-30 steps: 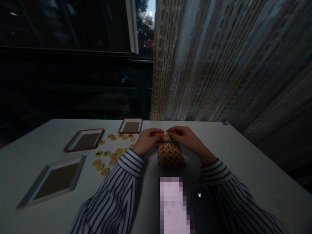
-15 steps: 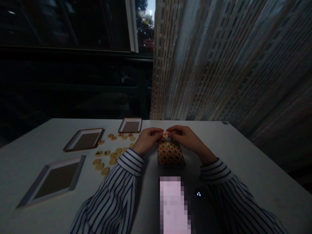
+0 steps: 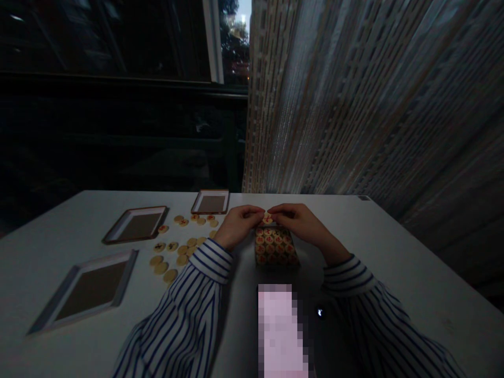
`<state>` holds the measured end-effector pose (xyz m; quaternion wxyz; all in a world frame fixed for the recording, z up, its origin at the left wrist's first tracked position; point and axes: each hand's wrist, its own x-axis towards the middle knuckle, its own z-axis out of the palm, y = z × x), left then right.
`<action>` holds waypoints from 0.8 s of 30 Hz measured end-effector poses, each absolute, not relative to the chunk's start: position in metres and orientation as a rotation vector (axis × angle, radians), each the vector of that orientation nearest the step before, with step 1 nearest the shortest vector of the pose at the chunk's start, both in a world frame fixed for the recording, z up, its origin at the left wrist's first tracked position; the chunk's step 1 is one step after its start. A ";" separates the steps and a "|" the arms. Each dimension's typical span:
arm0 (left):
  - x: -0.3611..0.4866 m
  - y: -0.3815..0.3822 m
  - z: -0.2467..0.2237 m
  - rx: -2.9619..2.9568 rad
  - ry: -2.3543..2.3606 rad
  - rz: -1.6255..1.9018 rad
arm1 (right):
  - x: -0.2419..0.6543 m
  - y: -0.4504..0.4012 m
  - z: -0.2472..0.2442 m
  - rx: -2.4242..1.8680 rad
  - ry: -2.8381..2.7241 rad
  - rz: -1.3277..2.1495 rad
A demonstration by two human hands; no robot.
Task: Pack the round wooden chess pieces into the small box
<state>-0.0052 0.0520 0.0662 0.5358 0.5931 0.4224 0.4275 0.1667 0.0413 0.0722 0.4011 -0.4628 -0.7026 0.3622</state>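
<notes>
Between the fingertips of my left hand [image 3: 241, 223] and my right hand [image 3: 295, 220] is a round xiangqi piece [image 3: 268, 218] with a red character. Both hands are closed in a pinch on its two sides, just beyond a small box [image 3: 276, 260]. Rows of round pieces with red and black characters show on the box's upper face; I cannot tell whether they are printed or real. Left of my left hand, several loose xiangqi pieces [image 3: 182, 260] lie on the white table [image 3: 378, 315], some face up, others plain side up.
On the left lie a light-rimmed tray [image 3: 125, 278], a brown-rimmed tray [image 3: 115, 227] and a smaller brown-rimmed tray [image 3: 194, 203] farther back. A phone with a blurred screen [image 3: 277, 331] and a dark object with a lit spot [image 3: 321, 312] are near me. A curtain [image 3: 334, 105] hangs behind the table.
The piece between my fingertips has turned slightly, so its red character appears more upright. My hands stay in nearly the same place, and the loose pieces have not moved.
</notes>
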 end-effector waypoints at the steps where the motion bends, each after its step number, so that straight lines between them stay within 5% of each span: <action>1: -0.005 0.052 0.066 1.405 1.005 1.018 | 0.167 0.042 0.072 -1.171 -1.773 0.905; 24: -0.005 0.058 0.057 1.412 0.977 1.059 | 0.167 0.034 0.072 -1.149 -2.194 0.164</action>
